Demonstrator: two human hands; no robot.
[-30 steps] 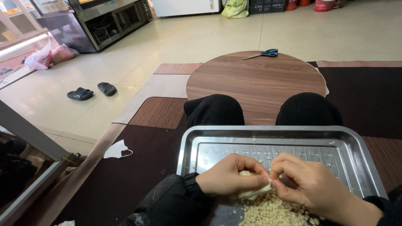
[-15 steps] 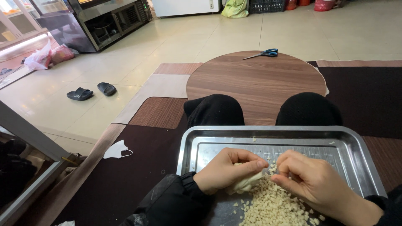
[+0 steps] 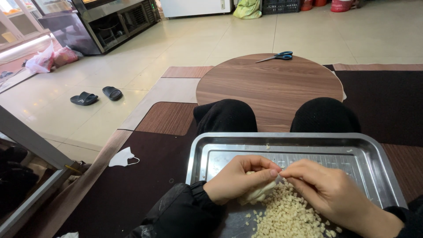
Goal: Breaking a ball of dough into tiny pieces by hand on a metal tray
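I have both hands low over the near part of the tray (image 3: pixel 374 154), which rests across my knees. My left hand (image 3: pixel 240 178) is curled shut around a pale lump of dough (image 3: pixel 257 194), only the lump's lower end showing under the fingers. My right hand (image 3: pixel 328 194) is closed to a pinch, thumb and forefinger meeting the left fingertips right at the top of the lump. Just below and to the right lies the heap of small pale bits (image 3: pixel 286 216), touching the dough's near end and spreading toward the tray's near edge.

To do this pinching well, I judge I should keep the left grip loose enough to feed fresh dough up between the fingers, and take only a small nip with the right so each bit matches those already in the heap. I would keep both hands over the heap so the bits drop onto it and not onto the bare far half of the tray, where a few strays already lie.

Beyond my knees stands a round wooden table (image 3: pixel 269 88) with blue-handled scissors (image 3: pixel 276 56) at its far edge. On the floor to the left are black slippers (image 3: pixel 96 95) and, nearer, a white mask (image 3: pixel 122 157) on the dark mat.
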